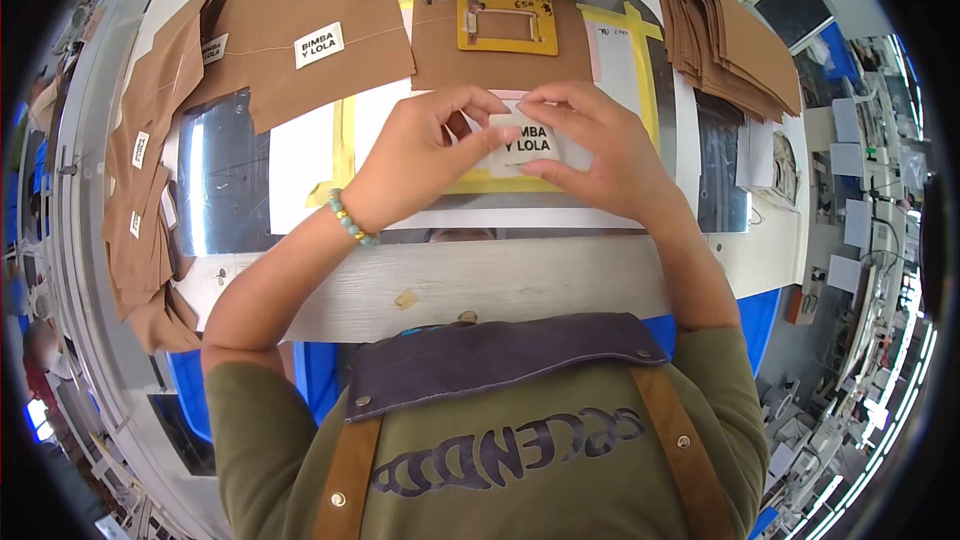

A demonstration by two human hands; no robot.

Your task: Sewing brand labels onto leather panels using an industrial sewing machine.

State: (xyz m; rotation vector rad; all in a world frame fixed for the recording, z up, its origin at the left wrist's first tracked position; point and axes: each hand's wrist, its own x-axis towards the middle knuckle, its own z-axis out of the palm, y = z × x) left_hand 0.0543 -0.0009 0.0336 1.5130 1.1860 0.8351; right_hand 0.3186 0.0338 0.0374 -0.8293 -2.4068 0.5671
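Across your pale bench (520, 285), your left hand (425, 145) pinches the white label (534, 144) on your side of the yellow frame (508, 45), right hand (612, 148) spread around its right edge, so probably best keep it flat, square.

Olive shirt (270, 430); brown studded straps (350, 465); green beaded bracelet (347, 218)

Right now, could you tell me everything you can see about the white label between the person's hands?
The white label is flat and roughly rectangular, with two lines of bold black lettering that read upright in this view. Its material is unclear. The left hand pinches its left side, the thumb covering part of the upper line. The right hand curves around its right side, fingers near the top and thumb near the bottom; exact contact there is hard to tell.
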